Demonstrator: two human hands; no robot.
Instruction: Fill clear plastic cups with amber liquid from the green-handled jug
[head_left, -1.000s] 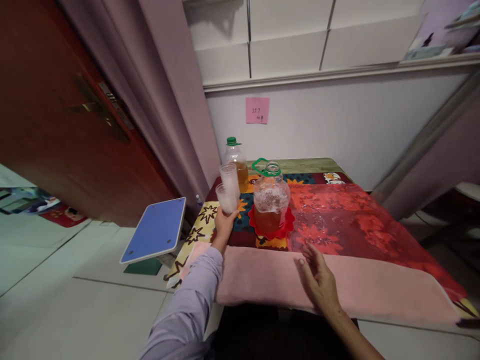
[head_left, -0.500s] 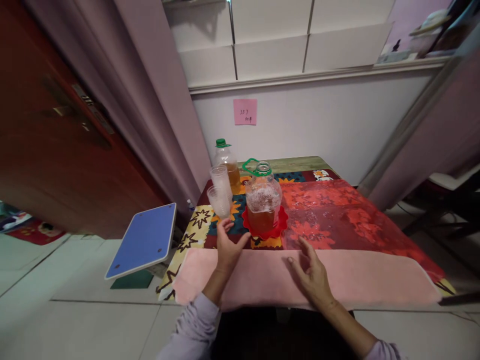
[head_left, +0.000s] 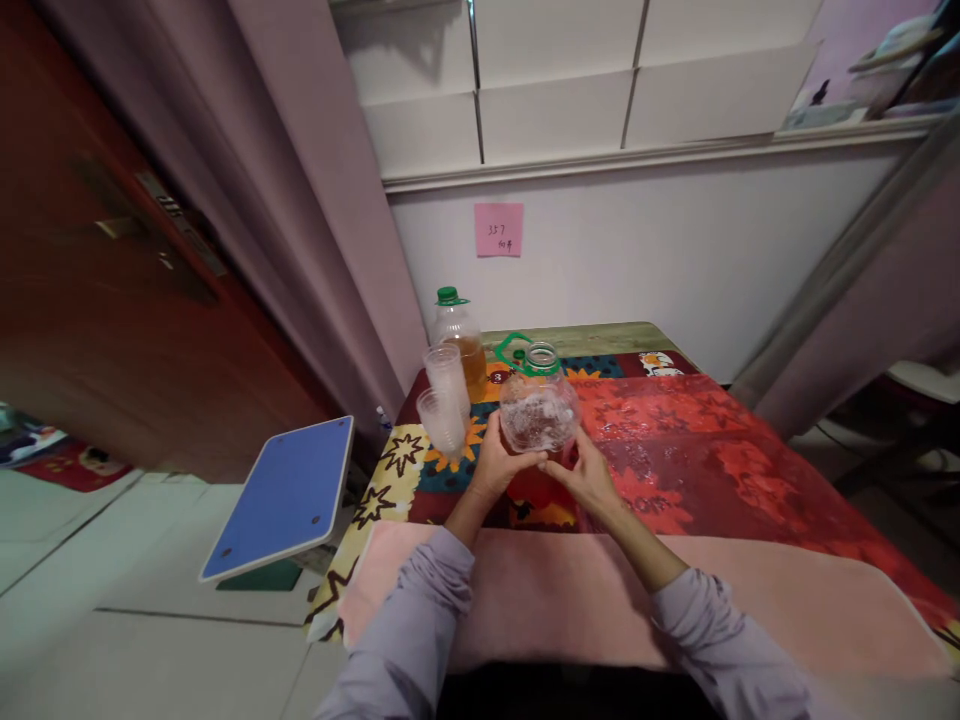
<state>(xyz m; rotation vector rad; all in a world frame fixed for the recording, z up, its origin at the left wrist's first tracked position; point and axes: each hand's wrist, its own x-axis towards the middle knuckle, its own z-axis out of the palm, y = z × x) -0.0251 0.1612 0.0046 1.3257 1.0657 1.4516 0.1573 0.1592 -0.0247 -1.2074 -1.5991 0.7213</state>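
Note:
An uncapped clear jug (head_left: 540, 408) with a green handle ring and foam inside stands upright between my hands. My left hand (head_left: 499, 465) is wrapped round its left side, and my right hand (head_left: 589, 475) grips the right side, thumbs meeting in front. Beneath the jug shows part of a red scalloped dish (head_left: 534, 488), mostly hidden by my hands. To the left are two stacks of clear plastic cups, a taller one (head_left: 448, 375) behind a shorter one (head_left: 441, 420). Behind them stands a second jug (head_left: 471, 360) with a green cap and amber liquid.
A pink cloth (head_left: 555, 585) lies along the table's near edge. Wet-looking red sheeting (head_left: 675, 430) covers the table's right side. A blue board (head_left: 289, 490) is at the left, beside the table. A pink note (head_left: 499, 230) hangs on the wall behind.
Both hands have moved forward and closed round the open jug; before, they were apart and held nothing. The view has shifted slightly.

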